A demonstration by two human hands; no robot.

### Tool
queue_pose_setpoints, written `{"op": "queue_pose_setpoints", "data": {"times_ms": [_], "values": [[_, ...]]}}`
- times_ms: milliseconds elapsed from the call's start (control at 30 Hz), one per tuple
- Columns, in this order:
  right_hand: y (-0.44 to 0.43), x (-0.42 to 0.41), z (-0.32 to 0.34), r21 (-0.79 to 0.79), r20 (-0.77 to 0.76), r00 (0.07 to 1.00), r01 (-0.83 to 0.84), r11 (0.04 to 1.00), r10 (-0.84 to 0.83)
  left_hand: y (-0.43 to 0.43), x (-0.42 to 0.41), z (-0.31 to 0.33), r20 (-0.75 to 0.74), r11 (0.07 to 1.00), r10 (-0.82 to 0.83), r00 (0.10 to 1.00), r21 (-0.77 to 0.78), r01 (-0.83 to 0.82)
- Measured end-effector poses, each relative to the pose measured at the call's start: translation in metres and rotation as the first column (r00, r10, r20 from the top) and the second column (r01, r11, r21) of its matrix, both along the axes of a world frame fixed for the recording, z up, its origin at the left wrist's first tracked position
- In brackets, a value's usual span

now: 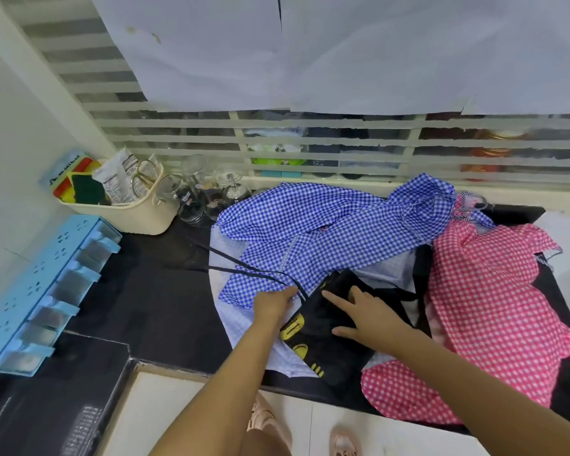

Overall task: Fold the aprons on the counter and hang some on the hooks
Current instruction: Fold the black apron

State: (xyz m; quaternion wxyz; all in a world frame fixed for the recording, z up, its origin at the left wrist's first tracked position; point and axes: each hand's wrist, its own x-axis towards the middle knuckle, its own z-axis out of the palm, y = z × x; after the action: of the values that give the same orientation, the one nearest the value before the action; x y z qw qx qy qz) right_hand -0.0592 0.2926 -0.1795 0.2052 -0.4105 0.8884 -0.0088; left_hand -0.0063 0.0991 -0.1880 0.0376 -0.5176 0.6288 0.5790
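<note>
Left grip (273, 304) pinching black straps (270, 274); right grip (364, 315) flat, fingers straight, on crumpled black apron (313, 320), yellow print.

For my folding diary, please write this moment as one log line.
left grip: at black straps, hold unclear | right grip: flat on black apron | blue gingham apron, pink gingham apron: crumpled on counter

Head-worn view, steeply down, close over the counter (152, 291)
</note>
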Motion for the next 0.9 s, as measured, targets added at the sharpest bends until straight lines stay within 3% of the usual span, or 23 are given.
{"op": "queue_pose_setpoints", "data": {"times_ms": [100,233,300,367,433,500,600,700,800,900], "values": [[-0.009,-0.002,-0.003,0.011,0.042,0.999,0.031,0.999,-0.032,-0.008,-0.017,0.008,-0.023,1.0,-0.001,1.0,-0.003,0.0],[-0.012,-0.003,0.002,-0.012,0.134,0.988,0.081,0.997,-0.079,-0.017,-0.031,0.027,-0.161,0.958,0.158,0.974,0.263,-0.111],[-0.011,-0.002,0.004,-0.072,0.183,0.974,0.151,0.986,-0.136,-0.018,-0.035,0.041,-0.238,0.988,0.049,0.97,0.156,-0.011],[-0.013,-0.003,0.007,-0.207,0.257,0.932,0.311,0.928,-0.254,-0.016,-0.033,0.061,-0.283,0.984,-0.174,0.943,-0.09,0.155],[-0.018,-0.007,0.012,-0.308,0.353,0.87,0.456,0.835,-0.345,-0.013,-0.027,0.079,-0.222,0.869,-0.433,0.873,-0.359,0.34],[-0.025,-0.011,0.023,-0.402,0.376,0.857,0.492,0.772,-0.351,-0.01,-0.023,0.093,-0.147,0.76,-0.544,0.826,-0.504,0.41],[-0.037,-0.012,0.045,-0.619,0.101,0.969,0.238,0.748,-0.225,-0.011,-0.021,0.102,-0.055,0.639,-0.614,0.787,-0.62,0.455],[-0.051,-0.014,0.061,-0.622,-0.244,0.969,-0.132,0.772,-0.031,-0.013,-0.019,0.111,0.076,0.463,-0.751,0.656,-0.649,0.604],[-0.053,-0.019,0.067,-0.58,-0.256,0.965,-0.206,0.788,0.063,-0.023,-0.017,0.12,0.191,0.346,-0.822,0.536,-0.581,0.737],[-0.048,-0.021,0.073,-0.628,-0.106,0.991,-0.129,0.768,0.081,-0.027,-0.007,0.122,0.208,0.279,-0.885,0.417,-0.479,0.832]]}}
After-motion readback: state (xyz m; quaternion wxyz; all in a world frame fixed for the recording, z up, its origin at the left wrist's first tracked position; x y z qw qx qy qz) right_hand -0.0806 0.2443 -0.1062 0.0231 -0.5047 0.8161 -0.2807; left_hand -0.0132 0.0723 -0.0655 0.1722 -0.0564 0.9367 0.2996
